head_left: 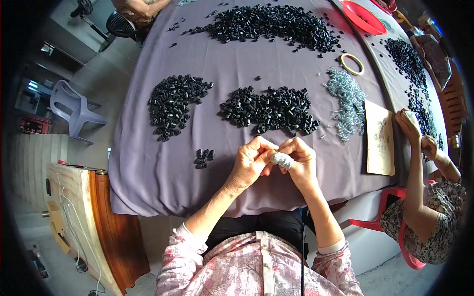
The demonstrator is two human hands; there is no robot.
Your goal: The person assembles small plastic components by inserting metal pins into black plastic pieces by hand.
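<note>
Grey floor, lilac plastic chair (74, 109), wooden cabinet (94, 222).

Both forearms rise from the near edge of the desk and converge, wrists slightly bent. The left hand (251, 160) and right hand (300, 160) meet with fingertips pinched together, fingers curled. A wrapping covers one finger (282, 159) of the right hand.

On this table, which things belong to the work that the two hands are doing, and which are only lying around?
In the work:
left hand and right hand, pinching together; whatever they hold is hidden
taped fingertip
black tube pile
small finished cluster
silvery metal pieces

Lying about:
tape roll
red dish
cardboard sheet
plastic chair
</note>
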